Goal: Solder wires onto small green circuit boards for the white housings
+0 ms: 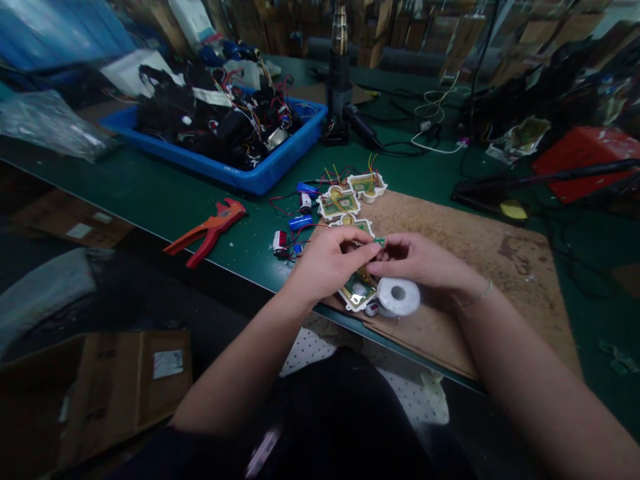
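Note:
Between thumb and fingers, my left hand (340, 257) pinches a small green circuit board (380, 241). My right hand (413, 257) is closed close against it, its fingertips meeting the board's right side; whether they grip a wire there is hidden. Below the hands lies a white-rimmed housing (356, 297) with a green board inside, partly covered by my left hand. A white roll of solder wire or tape (399, 297) stands just under my right hand. More white housings (339, 203) with boards and wires sit beyond my hands, beside blue batteries (301, 222).
A brown board (450, 230) covers part of the green table (250, 247). Red wire cutters (210, 230) lie at left near the front edge. Behind them is a blue tray (240, 179) of wired parts. A heat gun (340, 87) stands at the back; a soldering iron stand (493, 193) is at right.

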`<state>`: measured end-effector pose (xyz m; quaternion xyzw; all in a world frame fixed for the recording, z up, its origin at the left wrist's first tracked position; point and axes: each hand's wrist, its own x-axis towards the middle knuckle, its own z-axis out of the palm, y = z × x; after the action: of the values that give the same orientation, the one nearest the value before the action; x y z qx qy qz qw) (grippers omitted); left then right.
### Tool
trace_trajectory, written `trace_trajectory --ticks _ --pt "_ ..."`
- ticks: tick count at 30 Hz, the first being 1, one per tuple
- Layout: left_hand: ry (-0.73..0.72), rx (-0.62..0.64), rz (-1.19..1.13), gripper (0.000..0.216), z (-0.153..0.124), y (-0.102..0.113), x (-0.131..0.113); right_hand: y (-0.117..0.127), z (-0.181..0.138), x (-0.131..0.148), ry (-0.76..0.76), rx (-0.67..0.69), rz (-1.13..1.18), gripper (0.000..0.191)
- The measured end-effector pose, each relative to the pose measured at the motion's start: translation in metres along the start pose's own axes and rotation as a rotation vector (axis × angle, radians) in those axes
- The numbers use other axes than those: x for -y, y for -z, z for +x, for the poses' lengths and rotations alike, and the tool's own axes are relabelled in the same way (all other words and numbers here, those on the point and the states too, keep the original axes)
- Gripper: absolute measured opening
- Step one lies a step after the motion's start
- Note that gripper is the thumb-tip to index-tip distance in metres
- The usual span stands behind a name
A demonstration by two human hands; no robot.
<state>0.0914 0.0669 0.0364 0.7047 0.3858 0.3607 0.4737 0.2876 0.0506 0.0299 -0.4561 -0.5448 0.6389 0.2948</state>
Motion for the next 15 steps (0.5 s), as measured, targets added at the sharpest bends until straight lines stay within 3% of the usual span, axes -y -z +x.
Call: trace_trajectory --ticks 9,12,15 --pt "-0.059 -0.099 -0.263 0.020 -0.029 0.010 -0.014 -0.011 0.002 0.023 0.159 0.030 -0.260 0.034" --pt "-0.099 -0.162 -0.308 0.019 -0.036 0.022 -0.018 -0.017 0.003 0.035 0.323 0.037 -0.533 0.043" --pt "-0.144 -0.228 -0.352 0.018 -0.036 0.039 -0.028 -0.027 0.007 0.045 0.513 0.073 -0.650 0.047"
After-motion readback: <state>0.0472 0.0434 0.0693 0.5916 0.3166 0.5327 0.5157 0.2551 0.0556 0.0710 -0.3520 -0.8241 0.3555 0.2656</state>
